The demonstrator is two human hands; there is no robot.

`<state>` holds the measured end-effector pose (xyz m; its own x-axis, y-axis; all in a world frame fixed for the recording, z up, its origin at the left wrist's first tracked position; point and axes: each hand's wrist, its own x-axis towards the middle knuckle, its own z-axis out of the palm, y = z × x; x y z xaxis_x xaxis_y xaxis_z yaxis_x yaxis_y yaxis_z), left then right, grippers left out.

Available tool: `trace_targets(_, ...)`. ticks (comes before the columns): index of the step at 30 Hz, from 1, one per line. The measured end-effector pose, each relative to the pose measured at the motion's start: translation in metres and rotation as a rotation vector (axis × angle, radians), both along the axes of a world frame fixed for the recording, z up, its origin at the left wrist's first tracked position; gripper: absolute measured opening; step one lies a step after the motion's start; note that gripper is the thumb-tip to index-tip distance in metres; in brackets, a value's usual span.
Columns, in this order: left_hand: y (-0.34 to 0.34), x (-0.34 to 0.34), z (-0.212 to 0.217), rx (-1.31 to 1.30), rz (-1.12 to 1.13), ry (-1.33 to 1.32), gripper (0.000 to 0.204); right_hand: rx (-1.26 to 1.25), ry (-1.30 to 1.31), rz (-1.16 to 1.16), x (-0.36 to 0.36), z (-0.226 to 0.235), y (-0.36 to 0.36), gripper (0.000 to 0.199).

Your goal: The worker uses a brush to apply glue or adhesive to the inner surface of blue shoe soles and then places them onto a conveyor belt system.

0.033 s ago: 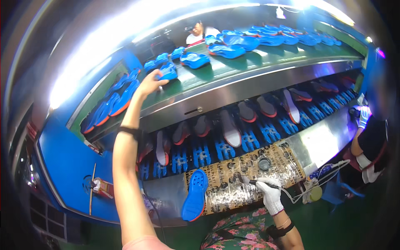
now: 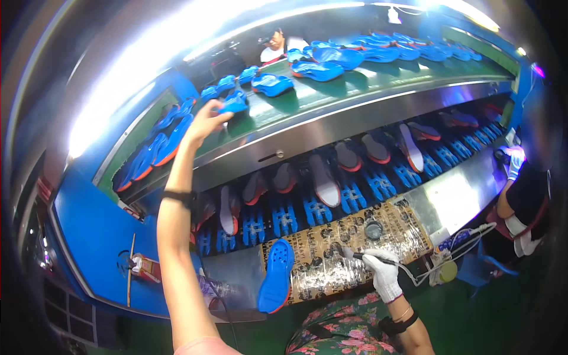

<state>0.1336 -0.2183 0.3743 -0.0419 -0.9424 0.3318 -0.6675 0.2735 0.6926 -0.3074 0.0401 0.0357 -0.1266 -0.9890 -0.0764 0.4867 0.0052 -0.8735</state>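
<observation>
Whole scene sits slightly further left in view; left hand at the same blue sole on the belt

The slight leftward shift applies to everything alike; hands and soles keep nearly the same places relative to one another.

The bare left hand (image 2: 205, 123) reaches up and forward to a green conveyor belt (image 2: 260, 122), at the near side of a small blue moulded shoe sole (image 2: 236, 102). Its thumb and fingers are part-way open, at the sole's edge; whether they grip it or only touch it, I cannot tell. More blue soles with red-orange edges (image 2: 319, 71) stand along the belt to the right.

The right hand, in a white knitted glove (image 2: 383, 277), is low, in front of the body, closed around a slim dark-handled tool with a pale, brush-like tip (image 2: 347, 253). The tip is over brown patterned cardboard under clear film (image 2: 319, 273), which covers part of a metal surface (image 2: 452, 207). A round dark dish (image 2: 374, 231) sits on the cardboard beyond the glove. Left of the tool, a larger blue sole with holes at its far end (image 2: 276, 277) lies across the cardboard's left edge.

Beneath the belt, grey soles with red rims (image 2: 349, 157) stand behind a row of blue brackets (image 2: 319, 212). At far right is a co-worker's gloved hand (image 2: 516, 163).
</observation>
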Motion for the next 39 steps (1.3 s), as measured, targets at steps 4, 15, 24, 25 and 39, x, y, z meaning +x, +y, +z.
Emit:
trace_targets(4, 0.101, -0.024, -0.014, -0.235, 0.113, 0.683, 0.019, -0.010, -0.037, 0.022, -0.005, 0.010, -0.004, 0.015)
trace_targets(15, 0.199, -0.093, -0.166, -0.026, -0.212, 1.303, 0.071, -0.155, -0.008, 0.004, -0.024, 0.057, 0.005, 0.016)
trace_targets(24, 0.259, -0.184, -0.275, 0.577, -0.568, 1.435, 0.105, -0.662, 0.407, 0.028, -0.003, 0.120, 0.009, 0.018)
trace_targets(25, 0.264, -0.193, -0.285, 0.611, -0.607, 1.492, 0.106, -0.688, 0.473, 0.039, -0.001, 0.125, 0.012, 0.018)
trace_targets(39, 0.300, -0.270, -0.306, 0.629, -0.407, 1.816, 0.105, -0.968, 0.991, -0.187, 0.023, 0.124, -0.002, 0.024)
